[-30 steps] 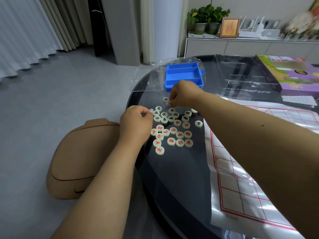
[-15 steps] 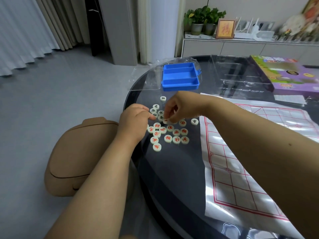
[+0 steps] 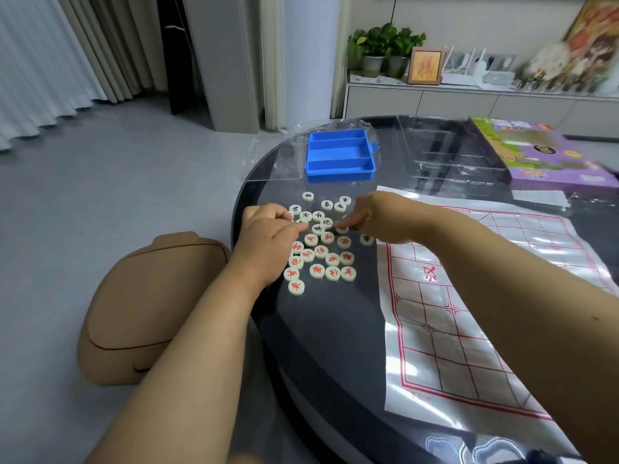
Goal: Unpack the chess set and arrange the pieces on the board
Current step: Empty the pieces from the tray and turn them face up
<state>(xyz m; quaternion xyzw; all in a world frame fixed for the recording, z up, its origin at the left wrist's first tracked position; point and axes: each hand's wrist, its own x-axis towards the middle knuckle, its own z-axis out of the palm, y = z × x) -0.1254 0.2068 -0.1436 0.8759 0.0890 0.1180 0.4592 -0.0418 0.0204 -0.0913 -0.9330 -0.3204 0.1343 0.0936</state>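
Head view: our left hand (image 3: 268, 236) and right hand (image 3: 371, 219) curl over the pieces (image 3: 318, 249), each seemingly pinching one, though we cannot tell. Board (image 3: 469, 329) lies right of them; we should sort by colour first.

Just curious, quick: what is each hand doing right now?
Left hand: fingers curled among the pieces; whether it holds one cannot be told.
Right hand: the same, cannot be told.
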